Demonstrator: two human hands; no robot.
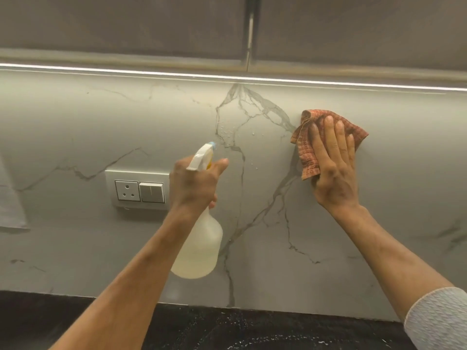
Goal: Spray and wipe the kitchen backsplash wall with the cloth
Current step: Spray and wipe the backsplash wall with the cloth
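The backsplash wall [252, 198] is pale marble with dark veins. Small droplets cling to it around the centre veins, above the bottle's nozzle. My left hand [193, 188] grips the neck of a translucent spray bottle [199, 251] holding pale yellowish liquid, its white nozzle pointing up at the wall. My right hand [333, 170] lies flat with fingers spread, pressing an orange-red checked cloth [307, 157] against the wall to the right of the droplets. Part of the cloth is hidden under my palm.
A grey socket and switch plate [137, 189] sits on the wall just left of my left hand. A lit strip [151, 71] runs under the dark upper cabinets [126, 24]. A black speckled countertop [252, 329] lies below. A pale cloth or paper [11, 205] hangs at far left.
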